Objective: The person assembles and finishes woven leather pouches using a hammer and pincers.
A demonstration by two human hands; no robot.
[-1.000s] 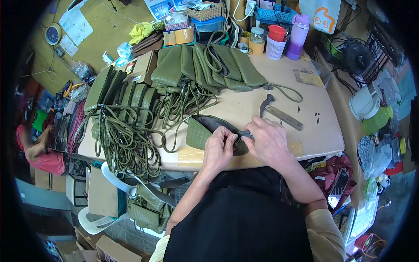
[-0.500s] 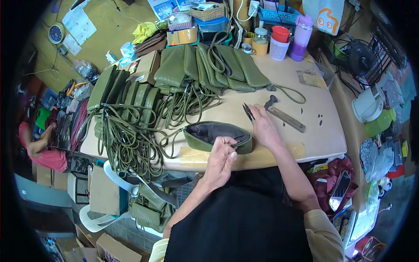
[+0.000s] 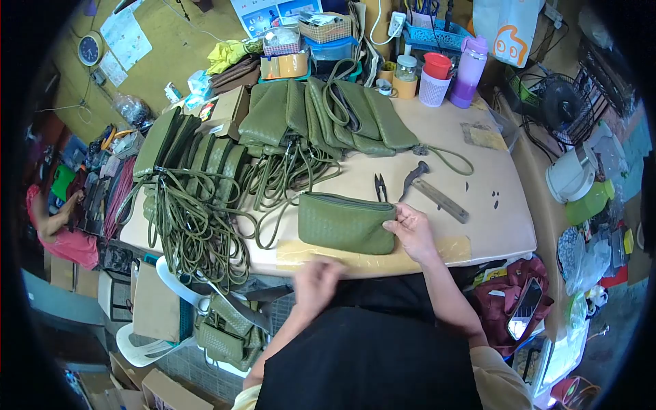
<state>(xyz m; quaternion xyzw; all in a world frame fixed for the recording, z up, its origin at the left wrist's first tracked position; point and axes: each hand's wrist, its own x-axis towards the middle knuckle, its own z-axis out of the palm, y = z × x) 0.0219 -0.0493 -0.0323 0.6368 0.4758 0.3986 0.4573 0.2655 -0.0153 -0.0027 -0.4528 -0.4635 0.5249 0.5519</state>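
A green pouch [image 3: 346, 224] lies flat at the table's front edge, its top seam closed. My right hand [image 3: 413, 232] pinches the pouch's right end between thumb and fingers. My left hand [image 3: 318, 285], smeared by motion, is below the pouch and apart from it. Black snips [image 3: 380, 187] rest just behind the pouch. To their right are a hammer [image 3: 413, 179] and a flat bar [image 3: 441, 201]. A long cord loops from the pouch's left end toward the bunched green straps [image 3: 198, 225].
Stacked green pouches [image 3: 273, 113] fill the back and left of the table [image 3: 506, 219]. A purple bottle [image 3: 469, 74] and a white cup [image 3: 433, 89] stand at the back right. Another person [image 3: 65, 232] is at the far left.
The pouch has gone from gaping open to flat and closed. My right hand has let go of the snips and taken the pouch's right end. My left hand has moved off the pouch, toward me.
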